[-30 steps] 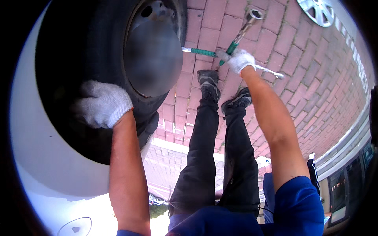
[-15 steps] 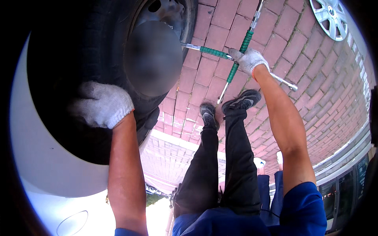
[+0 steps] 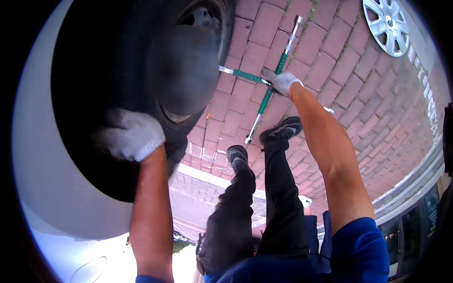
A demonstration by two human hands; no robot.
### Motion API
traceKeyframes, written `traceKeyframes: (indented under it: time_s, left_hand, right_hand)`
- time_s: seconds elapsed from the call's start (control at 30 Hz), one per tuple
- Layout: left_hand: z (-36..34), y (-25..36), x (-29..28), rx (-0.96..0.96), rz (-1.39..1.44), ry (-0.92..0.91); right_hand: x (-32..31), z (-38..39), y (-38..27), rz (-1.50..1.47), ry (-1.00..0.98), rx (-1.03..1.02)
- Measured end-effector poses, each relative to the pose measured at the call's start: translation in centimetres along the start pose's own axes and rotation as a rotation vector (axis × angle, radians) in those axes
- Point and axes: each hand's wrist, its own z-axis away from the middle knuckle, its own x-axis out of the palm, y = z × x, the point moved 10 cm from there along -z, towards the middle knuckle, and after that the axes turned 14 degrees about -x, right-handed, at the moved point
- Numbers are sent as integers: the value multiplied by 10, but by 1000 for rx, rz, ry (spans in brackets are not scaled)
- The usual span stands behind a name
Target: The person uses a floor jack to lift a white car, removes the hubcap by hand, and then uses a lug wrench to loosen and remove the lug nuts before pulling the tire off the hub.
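Green wrapping (image 3: 247, 75) covers the inner lengths of the arms on a bare-metal 4-way wrench (image 3: 265, 83), presumably for grip. The wrench's crossing is at the fingers of the gloved right hand (image 3: 286, 84), which appears closed on that hub, likely because holding at the centre keeps all 4 arms balanced. The long axis of 1 bar runs from the wheel (image 3: 207, 21), on the left-hand side, past the right hand and behind its wrist; its far tip shows beyond the forearm. The other bar crosses it at a slant: 1 end points away from the body, above and slightly right of the right hand, and the opposite end points back toward the shoes (image 3: 238, 158), below and left of that hand. The wheel-side tip meets the edge of a blurred patch, so whether it is seated on anything cannot be told. The gloved left hand (image 3: 133, 135) stands well apart from the right, at the dark tyre (image 3: 141, 61) within the wheel arch of a pale car body (image 3: 40, 122); it seems placed there as a brace, but its fingertips are lost in shadow, and neither grip nor firm contact can be confirmed. A silver wheel cover (image 3: 390, 21) lies on the brick paving (image 3: 349, 59), beyond and to the right of the right hand, apparently set clear of the work.
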Motion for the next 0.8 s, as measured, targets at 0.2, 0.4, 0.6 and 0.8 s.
traceKeyframes:
  time_s: [0.2, 0.4, 0.6, 0.8]
  left_hand:
    - [-4, 12, 20, 257, -53, 116]
    - [19, 24, 16, 241, -234, 154]
    - [-4, 4, 73, 168, -634, -167]
    - [17, -33, 18, 266, -423, -20]
  right_hand:
    - [-61, -22, -22, -1108, 459, 76]
    - [-167, -125, 33, -1381, 631, 19]
    - [-228, -39, -106, -220, 696, -416]
    - [-82, 220, -161, -728, 644, -411]
